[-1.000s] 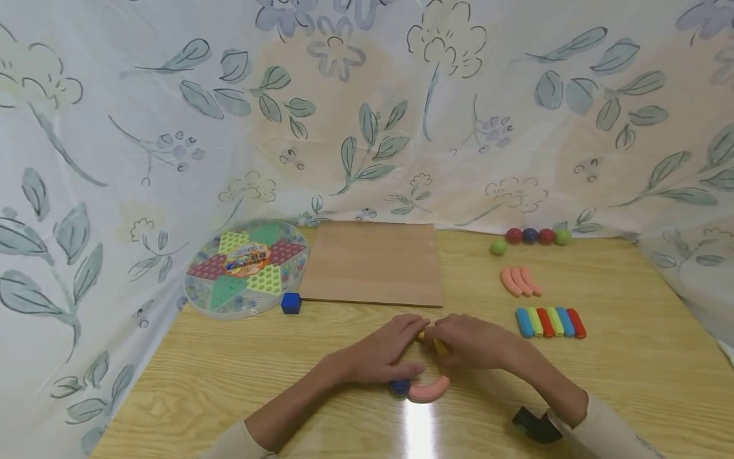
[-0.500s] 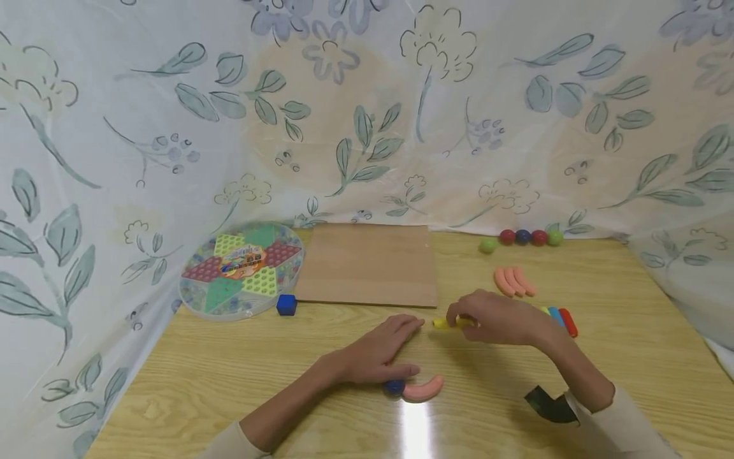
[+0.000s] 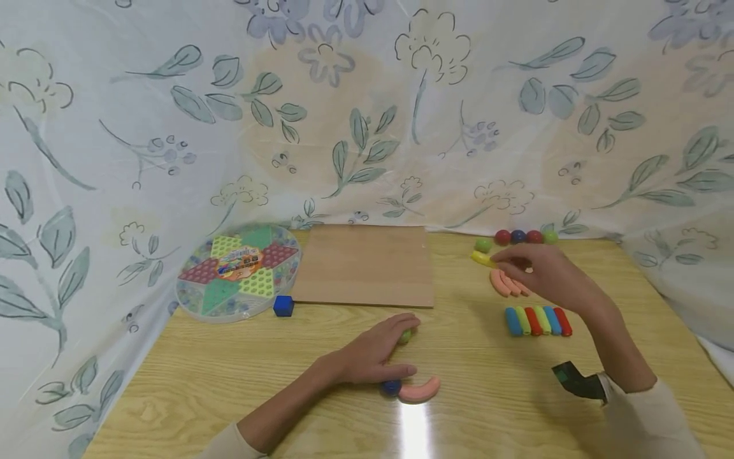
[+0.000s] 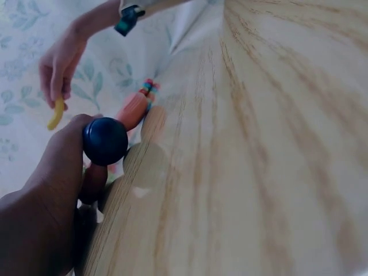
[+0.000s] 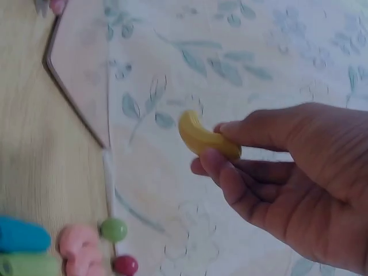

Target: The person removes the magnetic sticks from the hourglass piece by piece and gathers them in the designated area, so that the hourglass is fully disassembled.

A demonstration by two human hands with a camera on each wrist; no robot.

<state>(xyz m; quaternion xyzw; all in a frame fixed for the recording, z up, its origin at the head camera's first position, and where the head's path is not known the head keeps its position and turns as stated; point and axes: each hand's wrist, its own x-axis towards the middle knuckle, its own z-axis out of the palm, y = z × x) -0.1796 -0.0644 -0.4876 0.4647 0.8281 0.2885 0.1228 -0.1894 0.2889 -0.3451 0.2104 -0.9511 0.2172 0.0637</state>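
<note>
My right hand (image 3: 553, 277) is raised over the right side of the table and pinches a small yellow toy banana (image 5: 201, 137) between thumb and fingertips. Below it lies a group of pink curved pieces (image 3: 501, 284), partly covered by the hand. On the table near the middle rests my left hand (image 3: 373, 350), fingers extended and spread from the thumb. Its thumb is against a dark blue ball (image 4: 105, 141). A green ball (image 3: 405, 336) shows under its fingers. Touching the blue ball is a single pink curved piece (image 3: 421, 390).
Several blue, green and red short rods (image 3: 536, 320) lie in a row at right. Red, blue and green balls (image 3: 518, 237) line the back edge, with a green ball (image 3: 483, 245) before them. A wooden board (image 3: 367, 264), a round game board (image 3: 237, 271) and a blue cube (image 3: 283, 306) stand left.
My right hand has left the left hand's side, carrying the toy banana up and to the back right, past the rods. The left hand stays put; the green ball under it now shows.
</note>
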